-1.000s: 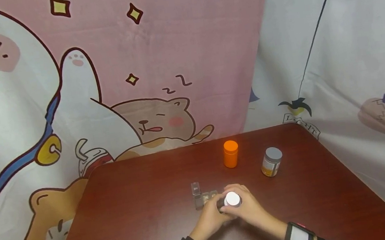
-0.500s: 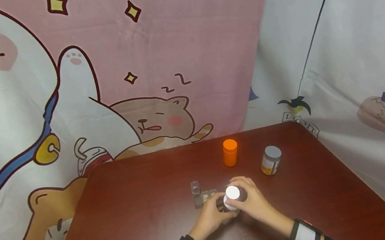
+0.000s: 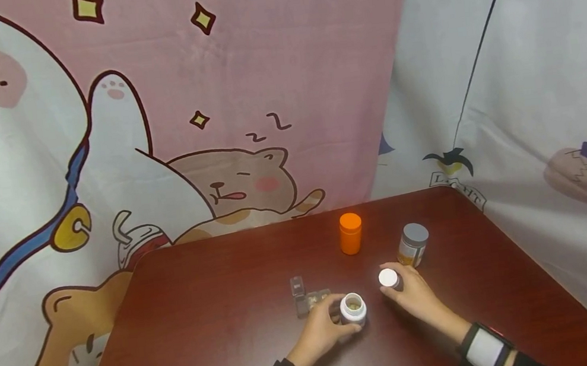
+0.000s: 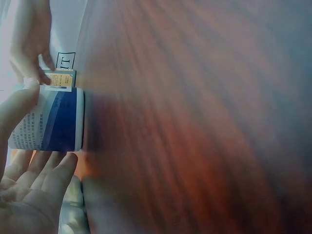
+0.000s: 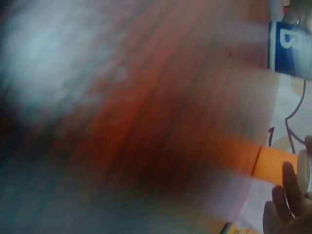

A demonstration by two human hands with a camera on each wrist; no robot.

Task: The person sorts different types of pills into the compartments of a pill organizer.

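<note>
A white pill bottle (image 3: 354, 314) with a blue label stands upright, its mouth uncovered and pale pills visible inside. My left hand (image 3: 320, 327) grips it from the left side, thumb and fingers on either side, as the left wrist view also shows for the bottle (image 4: 61, 119). To the right, my right hand (image 3: 423, 300) pinches the white cap (image 3: 388, 278) at its rim, apart from the bottle. Behind the left fingers sits a clear pill organizer (image 3: 302, 305) with a lid raised, partly hidden; some compartments hold pale contents.
An orange bottle (image 3: 350, 234) stands toward the back of the dark red table (image 3: 221, 310). A jar with a grey lid (image 3: 414, 242) is right behind my right hand. A cartoon-printed cloth (image 3: 283, 88) hangs behind the table.
The right hand has lifted the cap off the bottle and moved right with it, toward the grey-lidded jar. The left hand still holds the bottle in nearly the same place.
</note>
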